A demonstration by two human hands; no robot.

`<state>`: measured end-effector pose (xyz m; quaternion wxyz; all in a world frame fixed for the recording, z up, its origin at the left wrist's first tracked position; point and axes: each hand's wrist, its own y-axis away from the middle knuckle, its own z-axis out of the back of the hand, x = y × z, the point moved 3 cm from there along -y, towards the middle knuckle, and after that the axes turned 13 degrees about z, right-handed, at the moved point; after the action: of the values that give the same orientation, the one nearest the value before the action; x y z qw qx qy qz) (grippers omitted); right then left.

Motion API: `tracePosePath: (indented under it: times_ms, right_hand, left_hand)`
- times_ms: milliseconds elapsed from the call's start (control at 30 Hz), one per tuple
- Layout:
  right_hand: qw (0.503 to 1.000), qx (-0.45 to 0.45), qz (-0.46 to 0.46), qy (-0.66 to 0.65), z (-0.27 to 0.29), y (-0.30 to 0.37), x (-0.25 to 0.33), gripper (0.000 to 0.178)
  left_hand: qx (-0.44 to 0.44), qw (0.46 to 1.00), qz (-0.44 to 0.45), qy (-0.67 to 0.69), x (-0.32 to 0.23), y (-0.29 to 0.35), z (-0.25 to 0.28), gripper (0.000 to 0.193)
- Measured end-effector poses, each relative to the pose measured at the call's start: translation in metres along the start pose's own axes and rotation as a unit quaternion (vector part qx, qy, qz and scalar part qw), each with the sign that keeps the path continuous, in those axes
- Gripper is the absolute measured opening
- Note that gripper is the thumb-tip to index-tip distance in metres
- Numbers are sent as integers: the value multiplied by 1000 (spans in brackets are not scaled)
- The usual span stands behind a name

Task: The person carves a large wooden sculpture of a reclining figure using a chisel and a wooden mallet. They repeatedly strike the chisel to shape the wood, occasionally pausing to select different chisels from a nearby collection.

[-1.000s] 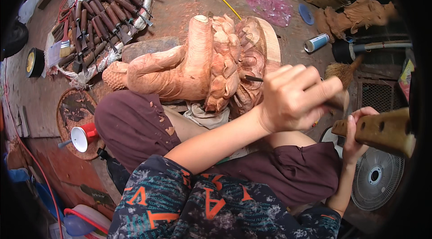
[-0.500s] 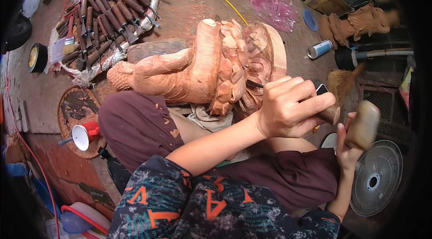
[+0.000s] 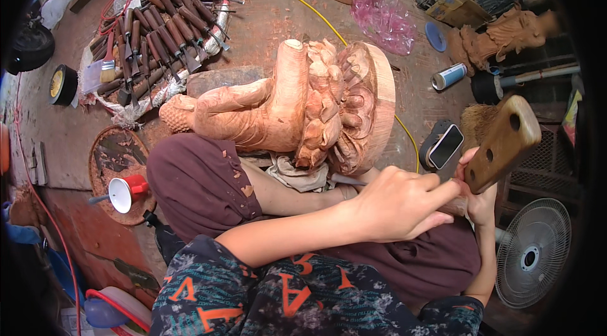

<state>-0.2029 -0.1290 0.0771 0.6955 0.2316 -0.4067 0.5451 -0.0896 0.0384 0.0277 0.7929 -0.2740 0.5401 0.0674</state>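
Observation:
A carved wooden seated figure (image 3: 253, 111) lies on its side in front of me, its knobbly head to the left. The petalled base (image 3: 357, 105) points right. My left hand (image 3: 408, 203) is closed round the wooden handle of a chisel (image 3: 454, 206), over my lap and below the base; most of the tool is hidden by the fingers. My right hand (image 3: 482, 202) grips a wooden mallet (image 3: 502, 146), its dark-holed block tilted up close to the chisel's butt end. The chisel is apart from the carving's worked petals.
Many wood-handled chisels (image 3: 167, 26) lie on a cloth at the upper left, beside a paintbrush (image 3: 109, 61). A red mug (image 3: 136, 185) sits on a round tray (image 3: 107, 146). Rightward are a phone (image 3: 445, 146), a spray can (image 3: 449, 76), another carving (image 3: 499, 32) and a fan (image 3: 531, 257).
The left hand has drawn the chisel away from the petalled base, down toward my lap. The mallet has risen and turned, its holes now showing. The phone is uncovered.

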Motion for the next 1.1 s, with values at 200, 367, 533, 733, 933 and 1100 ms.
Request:
tracePosePath:
  times_ms: [200, 367, 533, 733, 933, 1100]
  right_hand:
    - [998, 2, -20, -58, -5, -4, 5, 39]
    - [997, 25, -63, -46, -12, -10, 10, 37]
    - [992, 83, -86, -39, -17, -9, 2, 45]
    - [988, 128, -90, -10, -30, -18, 11, 58]
    - [984, 149, -100, -6, -37, -20, 9, 57]
    - [985, 149, -84, -6, -47, -27, 12, 49]
  left_hand:
    - [69, 969, 177, 155, 11, 10, 66, 28]
    - [-65, 920, 103, 372, 29, 0, 136, 32]
    - [-114, 907, 7, 406, 29, -15, 138, 20]
    - [-124, 940, -6, 319, 51, -20, 129, 18]
    - [-235, 901, 38, 364, 62, -28, 197, 30]
    - [-399, 833, 259, 283, 165, -8, 321, 59]
